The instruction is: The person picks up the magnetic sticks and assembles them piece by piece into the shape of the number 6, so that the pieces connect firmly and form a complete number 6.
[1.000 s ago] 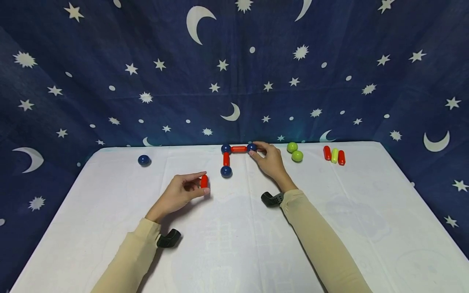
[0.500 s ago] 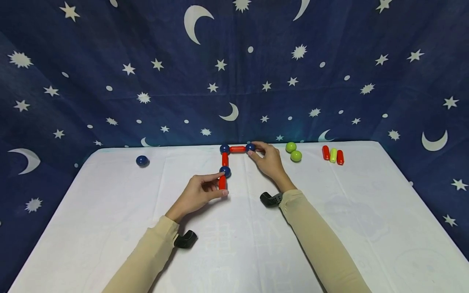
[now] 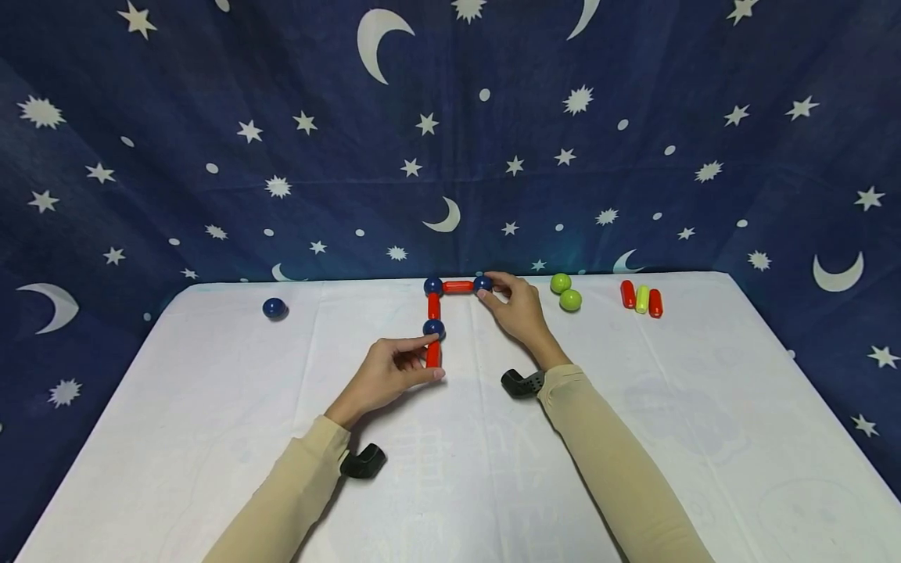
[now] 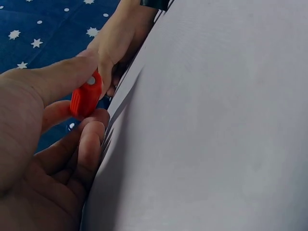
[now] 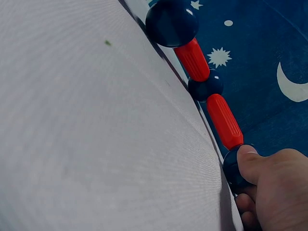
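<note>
My left hand (image 3: pixel 387 369) pinches a red magnetic rod (image 3: pixel 433 356) between thumb and fingers; its far end is right at the near blue ball (image 3: pixel 433 328). In the left wrist view, the rod's (image 4: pixel 85 98) pale round end tip shows. Thumb and fingers of my right hand (image 3: pixel 522 314) grip the right-hand blue ball (image 3: pixel 482 284). From that ball, one red rod (image 3: pixel 458 287) runs left to a corner blue ball (image 3: pixel 432 287). A second red rod (image 3: pixel 434 306) links the corner to the near ball. The right wrist view shows this chain with the gripped ball (image 5: pixel 232 166) lowest.
A lone blue ball (image 3: pixel 274 309) lies at the back left of the white-covered table (image 3: pixel 450 485). Two green balls (image 3: pixel 566 292) sit right of my right hand. Farther right lie two red rods (image 3: pixel 628 294) with a yellow-green rod (image 3: pixel 642 299) between them. A dark star-patterned cloth (image 3: pixel 303 156) hangs behind.
My left hand has carried the red rod rightward to the near blue ball, now lined up below it. The right hand has kept its grip on the right-hand ball.
</note>
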Demonstrator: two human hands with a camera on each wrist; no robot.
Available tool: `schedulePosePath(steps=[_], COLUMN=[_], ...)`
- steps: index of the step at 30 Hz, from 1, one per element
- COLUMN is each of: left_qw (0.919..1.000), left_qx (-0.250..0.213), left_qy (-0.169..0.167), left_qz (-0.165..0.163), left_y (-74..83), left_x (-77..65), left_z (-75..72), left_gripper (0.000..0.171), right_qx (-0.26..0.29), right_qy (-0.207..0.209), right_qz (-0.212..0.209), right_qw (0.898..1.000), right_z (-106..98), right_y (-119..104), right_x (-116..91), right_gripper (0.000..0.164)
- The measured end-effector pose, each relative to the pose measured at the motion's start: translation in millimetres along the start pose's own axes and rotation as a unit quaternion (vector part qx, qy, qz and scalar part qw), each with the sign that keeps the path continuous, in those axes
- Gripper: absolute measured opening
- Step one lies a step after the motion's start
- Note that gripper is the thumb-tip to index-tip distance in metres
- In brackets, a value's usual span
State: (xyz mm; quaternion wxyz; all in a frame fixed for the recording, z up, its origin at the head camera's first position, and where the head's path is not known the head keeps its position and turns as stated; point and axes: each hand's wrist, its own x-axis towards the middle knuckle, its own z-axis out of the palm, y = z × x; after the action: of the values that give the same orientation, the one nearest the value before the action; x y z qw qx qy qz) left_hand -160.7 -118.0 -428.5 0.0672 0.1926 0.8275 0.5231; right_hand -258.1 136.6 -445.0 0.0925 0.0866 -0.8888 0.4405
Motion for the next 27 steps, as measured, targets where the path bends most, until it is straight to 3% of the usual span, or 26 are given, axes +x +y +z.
schedulePosePath(steps=[27], left_qw=[0.9984], left_qx=[0.035], left_qy=[0.044], left_qz=[-0.009], left_y=[-1.2], left_x=[2.1], left_z=[8.2], left_gripper=[0.049], right_qx=[0.003], right_qy=[0.000], right_qz=[-0.002], right_qw=[1.000], right_z=[-0.8], right_y=[0.7], right_x=[0.3], right_gripper=[0.041])
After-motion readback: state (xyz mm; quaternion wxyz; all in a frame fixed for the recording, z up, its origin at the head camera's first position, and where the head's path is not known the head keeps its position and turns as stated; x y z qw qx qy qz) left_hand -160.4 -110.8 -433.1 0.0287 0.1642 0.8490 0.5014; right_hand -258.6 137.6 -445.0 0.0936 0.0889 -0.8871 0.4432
